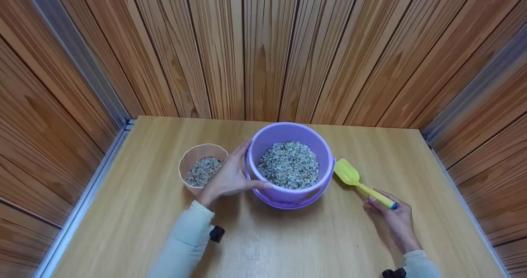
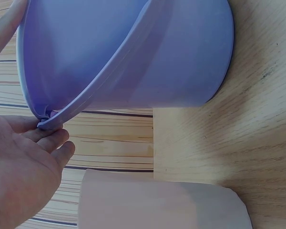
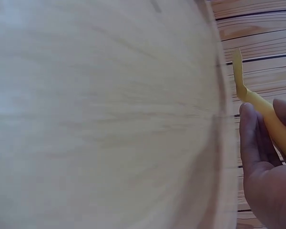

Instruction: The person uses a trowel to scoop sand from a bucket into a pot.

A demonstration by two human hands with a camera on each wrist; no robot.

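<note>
A purple bucket [image 1: 297,195] with its handle lowered at the front holds grey gravel [image 1: 290,164]. My left hand [image 1: 230,177] holds its left side, the thumb along the near rim and the fingers by the handle's hinge, as the left wrist view also shows. Left of the bucket stands a peach-coloured pot [image 1: 184,156] with similar gravel inside, partly hidden behind my left hand. My right hand [image 1: 395,218] grips the yellow handle of a small toy shovel [image 1: 347,171]. Its blade points up-left, close beside the bucket's right side, and looks bare.
The wooden table [image 1: 288,245] has wood-patterned panels [image 1: 263,51] behind it and on both sides. Grey metal strips [image 1: 88,199] run along the side edges. Tiny dark specks lie on the tabletop in front.
</note>
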